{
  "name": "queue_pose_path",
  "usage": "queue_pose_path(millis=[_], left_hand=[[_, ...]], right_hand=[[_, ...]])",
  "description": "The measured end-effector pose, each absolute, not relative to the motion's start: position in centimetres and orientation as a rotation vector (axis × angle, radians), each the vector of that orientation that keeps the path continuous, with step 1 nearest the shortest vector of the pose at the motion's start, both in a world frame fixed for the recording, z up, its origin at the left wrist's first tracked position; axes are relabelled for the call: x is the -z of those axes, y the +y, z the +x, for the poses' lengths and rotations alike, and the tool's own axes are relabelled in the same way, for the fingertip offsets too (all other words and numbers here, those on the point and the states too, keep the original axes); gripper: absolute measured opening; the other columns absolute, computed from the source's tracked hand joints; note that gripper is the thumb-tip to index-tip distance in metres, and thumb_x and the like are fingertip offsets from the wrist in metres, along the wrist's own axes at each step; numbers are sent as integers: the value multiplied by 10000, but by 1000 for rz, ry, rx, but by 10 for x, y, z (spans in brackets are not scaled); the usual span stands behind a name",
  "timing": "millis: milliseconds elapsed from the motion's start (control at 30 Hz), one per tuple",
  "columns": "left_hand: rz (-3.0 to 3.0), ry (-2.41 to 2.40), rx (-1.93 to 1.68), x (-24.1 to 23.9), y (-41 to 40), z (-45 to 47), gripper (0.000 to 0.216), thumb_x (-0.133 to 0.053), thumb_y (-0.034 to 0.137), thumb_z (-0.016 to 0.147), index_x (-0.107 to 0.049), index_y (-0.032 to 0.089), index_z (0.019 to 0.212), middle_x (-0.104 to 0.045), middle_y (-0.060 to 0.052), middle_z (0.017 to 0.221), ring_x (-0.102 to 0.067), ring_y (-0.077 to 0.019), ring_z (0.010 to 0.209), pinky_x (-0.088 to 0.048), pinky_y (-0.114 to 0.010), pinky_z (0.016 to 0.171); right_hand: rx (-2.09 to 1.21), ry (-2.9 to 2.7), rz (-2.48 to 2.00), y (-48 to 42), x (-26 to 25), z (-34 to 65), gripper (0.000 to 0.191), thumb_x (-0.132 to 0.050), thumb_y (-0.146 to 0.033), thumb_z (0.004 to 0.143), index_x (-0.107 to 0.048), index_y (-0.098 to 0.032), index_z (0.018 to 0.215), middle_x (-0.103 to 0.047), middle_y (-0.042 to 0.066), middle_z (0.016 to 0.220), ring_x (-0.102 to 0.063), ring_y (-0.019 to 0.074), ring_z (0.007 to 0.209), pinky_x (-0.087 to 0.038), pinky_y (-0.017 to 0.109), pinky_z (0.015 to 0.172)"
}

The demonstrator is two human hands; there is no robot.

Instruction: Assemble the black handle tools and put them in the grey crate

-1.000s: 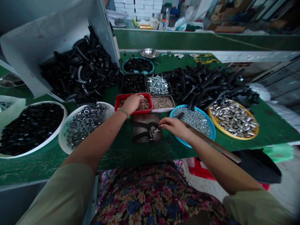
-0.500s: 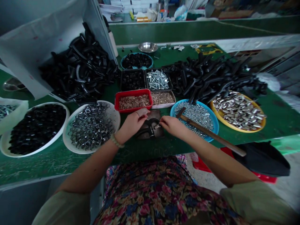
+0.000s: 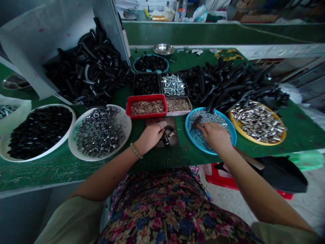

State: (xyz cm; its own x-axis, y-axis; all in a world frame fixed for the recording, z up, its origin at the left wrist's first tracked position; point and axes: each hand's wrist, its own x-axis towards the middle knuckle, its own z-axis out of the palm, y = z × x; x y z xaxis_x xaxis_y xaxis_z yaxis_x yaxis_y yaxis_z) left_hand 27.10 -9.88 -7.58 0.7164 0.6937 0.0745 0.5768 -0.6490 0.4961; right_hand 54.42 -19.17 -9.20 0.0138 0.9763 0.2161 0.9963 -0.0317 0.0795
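Observation:
My left hand (image 3: 151,136) is closed on a black curved plastic part (image 3: 166,138), pressing it against a flat metal plate (image 3: 174,141). A small silver threaded or coiled piece (image 3: 172,134) sticks out at the part's right side. Over the blue tray (image 3: 188,133) of small metal nuts, my right hand (image 3: 215,135) is wrapped round the handle of a hammer (image 3: 247,158), close to its head. The hammer lies slantwise across the tray, with its handle end past the table edge. My right fingertips are partly hidden.
Behind the plate stand a red box (image 3: 129,107) of copper-coloured pins and a box of small rivets (image 3: 179,105). White bowls of metal rings (image 3: 99,134) and black pieces (image 3: 40,132) are at left. A yellow tray (image 3: 281,137) of metal sleeves and piled black parts (image 3: 223,83) are at right.
My right hand has left the black part and moved right onto the hammer handle. My left hand has stayed at the black part. The view has shifted slightly.

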Motion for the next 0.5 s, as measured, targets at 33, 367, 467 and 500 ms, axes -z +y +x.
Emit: queue_pose_path(millis=[33, 367, 467, 500], left_hand=[[2563, 947, -324, 73, -101, 273, 218, -451, 149, 928, -592, 196, 1088, -677, -49, 983, -642, -182, 931, -492, -287, 873], [2737, 802, -361, 99, -107, 258, 350, -384, 225, 972, -587, 202, 1256, -550, -78, 1332, -505, -217, 1210, -379, -363, 1078], [2756, 880, -412, 108, -108, 245, 386, -522, 337, 920, -595, 231, 1283, -472, -100, 1414, -387, -292, 1320, -268, -481, 1148], [2752, 915, -404, 109, -109, 242, 401, -547, 356, 904, -595, 247, 1287, -462, -102, 1418, -377, -305, 1325, -245, -510, 1153]], right_hand=[[341, -2083, -2263, -196, 94, 556, 326, -449, -349, 968, -647, -112, 1073, -686, 153, 977, -618, 282, 930, -449, 371, 789], [-86, -1921, -2289, -223, 79, 538, 355, -363, -314, 975, -520, -151, 1249, -686, 162, 1070, -685, 287, 855, -504, 352, 654], [-390, -1909, -2075, -225, 67, 511, 365, -345, -324, 980, -496, -190, 1284, -717, 118, 1034, -705, 279, 864, -528, 353, 698], [-439, -1911, -2015, -224, 64, 504, 369, -341, -327, 981, -487, -199, 1294, -714, 113, 1065, -704, 278, 904, -533, 355, 725]])
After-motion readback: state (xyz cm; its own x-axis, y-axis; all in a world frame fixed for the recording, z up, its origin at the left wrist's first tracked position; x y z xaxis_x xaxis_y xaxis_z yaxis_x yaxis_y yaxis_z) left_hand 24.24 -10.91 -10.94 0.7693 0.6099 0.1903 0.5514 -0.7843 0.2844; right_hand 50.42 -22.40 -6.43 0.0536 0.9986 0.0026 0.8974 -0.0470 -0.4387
